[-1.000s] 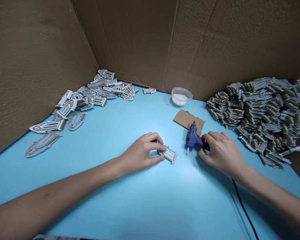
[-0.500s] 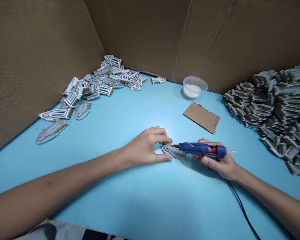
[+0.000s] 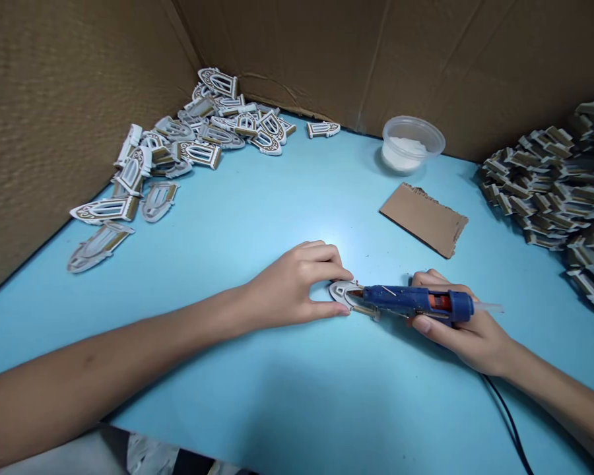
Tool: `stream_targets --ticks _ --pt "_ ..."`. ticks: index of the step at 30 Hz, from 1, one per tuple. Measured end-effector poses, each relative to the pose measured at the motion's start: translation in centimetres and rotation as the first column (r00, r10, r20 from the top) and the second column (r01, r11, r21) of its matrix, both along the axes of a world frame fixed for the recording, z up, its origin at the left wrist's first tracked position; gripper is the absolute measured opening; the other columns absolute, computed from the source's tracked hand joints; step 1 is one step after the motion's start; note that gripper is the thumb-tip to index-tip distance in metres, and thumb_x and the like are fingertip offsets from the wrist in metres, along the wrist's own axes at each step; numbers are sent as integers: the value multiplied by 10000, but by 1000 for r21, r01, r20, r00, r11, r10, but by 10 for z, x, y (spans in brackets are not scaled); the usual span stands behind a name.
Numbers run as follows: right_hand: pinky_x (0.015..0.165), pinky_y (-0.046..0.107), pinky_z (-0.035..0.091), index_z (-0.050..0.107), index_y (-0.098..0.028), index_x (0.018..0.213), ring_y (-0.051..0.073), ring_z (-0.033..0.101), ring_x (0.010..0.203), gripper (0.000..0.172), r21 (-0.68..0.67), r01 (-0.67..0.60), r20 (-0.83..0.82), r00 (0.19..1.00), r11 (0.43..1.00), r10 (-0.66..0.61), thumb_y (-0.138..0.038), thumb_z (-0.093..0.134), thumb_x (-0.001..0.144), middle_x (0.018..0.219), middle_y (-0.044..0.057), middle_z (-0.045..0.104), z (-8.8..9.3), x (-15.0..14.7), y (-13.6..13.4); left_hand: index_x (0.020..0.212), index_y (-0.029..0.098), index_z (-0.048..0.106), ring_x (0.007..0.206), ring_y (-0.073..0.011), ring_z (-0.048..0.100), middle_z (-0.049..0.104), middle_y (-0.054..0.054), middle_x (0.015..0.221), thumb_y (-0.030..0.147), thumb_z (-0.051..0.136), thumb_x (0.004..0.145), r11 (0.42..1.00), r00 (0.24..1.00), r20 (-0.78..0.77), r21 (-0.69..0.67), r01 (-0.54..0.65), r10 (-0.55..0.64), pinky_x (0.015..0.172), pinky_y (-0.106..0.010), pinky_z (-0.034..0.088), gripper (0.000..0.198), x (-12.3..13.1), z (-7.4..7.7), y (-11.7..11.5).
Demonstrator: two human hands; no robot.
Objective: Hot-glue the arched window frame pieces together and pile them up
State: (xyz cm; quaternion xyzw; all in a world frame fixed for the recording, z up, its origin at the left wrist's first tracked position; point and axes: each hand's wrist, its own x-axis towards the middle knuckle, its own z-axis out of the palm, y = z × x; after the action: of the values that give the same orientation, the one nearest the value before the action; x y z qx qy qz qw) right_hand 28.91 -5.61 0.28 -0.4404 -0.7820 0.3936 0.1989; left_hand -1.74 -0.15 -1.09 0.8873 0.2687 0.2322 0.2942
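A small arched window-shaped piece (image 3: 339,290), white and grey, lies on the blue tabletop. Thumb and fingers of my left hand (image 3: 314,280) pinch it at its two sides, near the pointed end. My right hand (image 3: 468,333) is wrapped round a blue hot glue gun (image 3: 406,300) with a clear glue stick poking out of its back. The gun's nozzle points left and is over the piece, at or just above its surface; whether it touches I cannot tell. Part of the piece is hidden beneath the gun.
Similar arched pieces are heaped at the back left (image 3: 198,153) and stacked at the right (image 3: 554,191). A clear plastic tub (image 3: 416,135) with white contents stands by the cardboard wall (image 3: 297,53). A cardboard scrap (image 3: 423,218) lies in front of it. A black cord (image 3: 507,415) trails from the gun.
The camera view has shifted. The nozzle has moved along the piece, from the upper edge of its arched end to nearer the middle. Both hands keep their grips.
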Motion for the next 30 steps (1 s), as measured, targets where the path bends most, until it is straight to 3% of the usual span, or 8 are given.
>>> stream_targets --ticks 4,8,12,15,19,22,26,30 --pt "672 360 425 651 -213 830 230 564 771 344 -94 59 -81 994 994 -66 -493 592 1023 811 52 597 -3 6 0 1160 147 753 942 -179 619 683 -80 995 465 771 915 1000 1000 10 2 6 -6 872 -332 504 402 -1 -2 0" --pt "594 323 446 706 -221 926 196 580 681 331 -251 87 -237 960 964 -148 -528 615 1007 811 46 671 -10 17 -1 1156 155 747 937 -176 616 677 -76 995 460 766 921 1000 1000 9 5 2 -2 866 -324 506 386 -1 -1 -1" --pt "509 298 434 758 -203 882 182 577 601 431 -335 126 -330 913 934 -242 -600 618 975 736 57 692 -12 23 -1 1197 169 714 1017 -193 623 659 -108 1133 425 758 929 1000 1000 4 5 0 0 899 -321 526 373 -2 3 -2" --pt "498 301 447 753 -200 784 179 574 570 482 -356 157 -389 871 921 -299 -641 632 937 710 62 691 -8 20 3 1252 186 669 1129 -233 597 616 -141 1281 429 700 970 995 996 -62 71 73 -68 978 -365 519 374 -2 6 -4" --pt "486 302 455 735 -205 738 173 560 551 474 -367 189 -426 836 911 -345 -643 664 905 699 62 686 -1 13 8 1410 311 609 1151 -241 567 600 -124 1341 244 576 1030 961 971 -204 220 168 -123 970 -386 496 388 0 6 -10" --pt "495 307 460 734 -202 748 181 575 565 480 -366 198 -401 848 909 -346 -651 659 901 704 65 686 -3 14 7 1294 307 688 1115 -226 581 621 -118 1296 205 583 1013 954 975 -186 249 167 -122 939 -363 504 317 1 4 -12" --pt "523 307 462 730 -192 784 183 587 595 492 -346 178 -384 869 921 -312 -647 616 936 725 63 688 -9 21 4 1231 228 708 1137 -227 608 645 -134 1277 240 629 1000 972 984 -80 159 170 -159 986 -380 527 245 -1 2 -9" --pt "566 317 456 728 -197 860 190 583 651 432 -284 63 -330 930 957 -160 -603 626 965 778 63 682 -8 23 5 1351 189 648 1119 -224 620 672 -131 1219 330 762 925 994 993 46 21 104 -105 958 -378 549 463 -1 3 -6"
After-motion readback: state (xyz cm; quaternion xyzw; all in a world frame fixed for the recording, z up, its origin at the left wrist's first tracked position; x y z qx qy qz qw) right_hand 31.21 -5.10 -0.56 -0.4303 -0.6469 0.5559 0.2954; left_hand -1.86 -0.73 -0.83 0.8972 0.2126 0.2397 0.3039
